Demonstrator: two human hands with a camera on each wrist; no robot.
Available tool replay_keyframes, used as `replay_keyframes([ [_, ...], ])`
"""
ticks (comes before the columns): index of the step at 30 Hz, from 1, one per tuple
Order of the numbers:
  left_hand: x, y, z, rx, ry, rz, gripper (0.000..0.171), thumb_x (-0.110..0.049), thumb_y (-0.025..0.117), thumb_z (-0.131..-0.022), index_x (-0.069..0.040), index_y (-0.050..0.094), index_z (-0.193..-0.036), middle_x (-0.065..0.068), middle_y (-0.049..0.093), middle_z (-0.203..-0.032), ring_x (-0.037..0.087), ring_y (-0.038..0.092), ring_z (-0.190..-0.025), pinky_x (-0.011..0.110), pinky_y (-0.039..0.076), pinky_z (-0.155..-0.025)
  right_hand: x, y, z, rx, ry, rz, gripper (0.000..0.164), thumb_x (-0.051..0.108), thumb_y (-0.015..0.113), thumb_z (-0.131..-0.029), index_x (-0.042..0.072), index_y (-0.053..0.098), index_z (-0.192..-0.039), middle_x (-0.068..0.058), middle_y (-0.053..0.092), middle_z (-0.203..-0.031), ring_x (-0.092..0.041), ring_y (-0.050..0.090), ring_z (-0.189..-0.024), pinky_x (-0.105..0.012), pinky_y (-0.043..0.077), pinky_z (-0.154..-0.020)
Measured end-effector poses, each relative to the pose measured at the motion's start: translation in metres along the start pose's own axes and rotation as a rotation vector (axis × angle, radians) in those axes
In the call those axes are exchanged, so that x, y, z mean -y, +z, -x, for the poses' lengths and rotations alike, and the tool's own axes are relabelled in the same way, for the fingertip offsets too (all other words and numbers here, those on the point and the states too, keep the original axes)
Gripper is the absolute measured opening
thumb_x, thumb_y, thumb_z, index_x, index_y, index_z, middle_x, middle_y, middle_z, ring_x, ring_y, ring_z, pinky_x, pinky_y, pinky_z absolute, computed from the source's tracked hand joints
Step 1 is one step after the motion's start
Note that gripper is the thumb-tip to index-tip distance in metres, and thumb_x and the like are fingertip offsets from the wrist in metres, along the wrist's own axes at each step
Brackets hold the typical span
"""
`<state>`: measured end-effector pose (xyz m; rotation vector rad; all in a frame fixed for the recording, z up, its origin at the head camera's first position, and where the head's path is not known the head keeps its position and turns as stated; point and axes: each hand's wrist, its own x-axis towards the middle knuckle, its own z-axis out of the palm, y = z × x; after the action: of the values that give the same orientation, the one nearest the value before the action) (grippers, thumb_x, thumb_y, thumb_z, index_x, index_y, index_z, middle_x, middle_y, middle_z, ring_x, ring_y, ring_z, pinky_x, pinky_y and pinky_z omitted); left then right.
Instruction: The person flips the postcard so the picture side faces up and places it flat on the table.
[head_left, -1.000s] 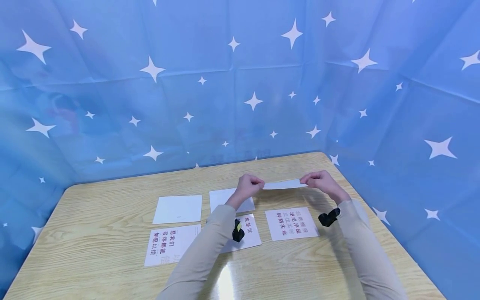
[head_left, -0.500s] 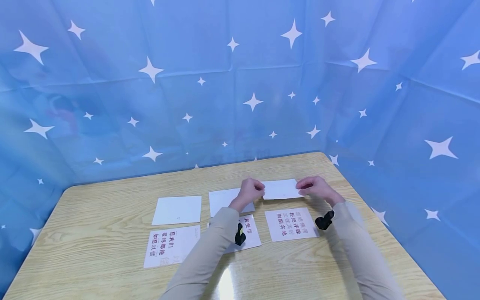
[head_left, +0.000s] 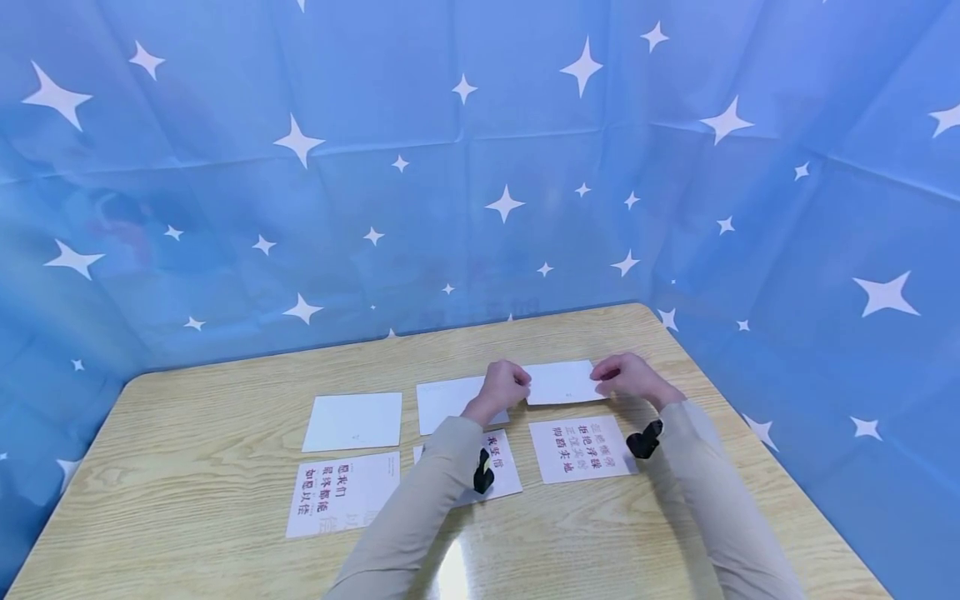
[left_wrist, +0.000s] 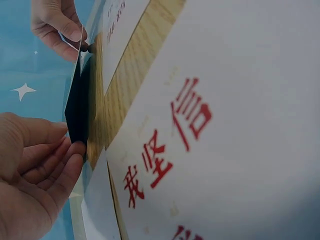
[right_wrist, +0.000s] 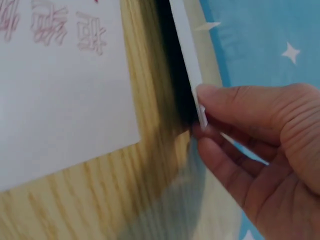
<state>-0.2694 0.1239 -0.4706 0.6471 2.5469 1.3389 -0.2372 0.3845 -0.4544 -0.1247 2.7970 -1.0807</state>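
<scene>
A white card [head_left: 558, 382] is held up over the far right of the table, between both hands. My left hand [head_left: 504, 388] pinches its left end between thumb and fingers, and my right hand [head_left: 634, 380] pinches the right end. Seen from the left wrist, the card's underside [left_wrist: 79, 107] is dark and tilts above the wood. In the right wrist view the thumb and fingers grip the card's thin white edge [right_wrist: 187, 55], with a shadow on the table below. Just in front of it lies a card with red and outlined characters [head_left: 581, 450].
Two white cards, a left one [head_left: 352, 422] and a middle one [head_left: 442, 400], lie in the back row. Before them are printed cards, one at left [head_left: 343, 493] and one partly under my left forearm [head_left: 504, 467]. A blue star-patterned curtain [head_left: 420, 208] stands behind the wooden table [head_left: 187, 467].
The held card has tipped from nearly edge-on to showing its white face, and has come lower and slightly nearer. Both hands moved down a little with it, the right one slightly leftward.
</scene>
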Motion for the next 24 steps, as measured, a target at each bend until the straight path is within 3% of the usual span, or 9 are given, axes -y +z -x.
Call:
replay_keyframes([
  [12,-0.004,-0.004,0.007,0.033,-0.082,-0.091,0.011,-0.008,0.066,-0.085,-0.002,0.074,-0.089,0.008,0.069,-0.093,0.015,0.061,-0.079,0.026,0.051,-0.070,0.009,0.008,-0.006,0.024,0.002,0.071,0.021,0.002,0.073,-0.076,-0.004,0.069,-0.095,-0.017,0.064,-0.097,-0.023,0.058,-0.084,-0.033,0.048,-0.073],
  [17,0.000,-0.012,0.011,0.048,-0.038,-0.029,0.017,-0.008,0.065,-0.085,0.001,0.072,-0.097,0.010,0.069,-0.097,0.019,0.063,-0.086,0.028,0.052,-0.074,0.013,0.011,-0.003,-0.004,-0.016,0.078,0.022,0.008,0.069,-0.083,-0.005,0.068,-0.100,-0.017,0.065,-0.098,-0.021,0.057,-0.082,-0.030,0.046,-0.068],
  [24,0.011,-0.044,0.018,0.041,0.018,0.029,0.021,-0.008,0.063,-0.087,0.003,0.069,-0.104,0.012,0.069,-0.100,0.022,0.064,-0.090,0.028,0.052,-0.076,0.029,0.012,0.008,-0.090,-0.058,0.037,0.027,0.012,0.065,-0.087,-0.006,0.066,-0.107,-0.017,0.067,-0.100,-0.019,0.058,-0.083,-0.030,0.046,-0.072],
])
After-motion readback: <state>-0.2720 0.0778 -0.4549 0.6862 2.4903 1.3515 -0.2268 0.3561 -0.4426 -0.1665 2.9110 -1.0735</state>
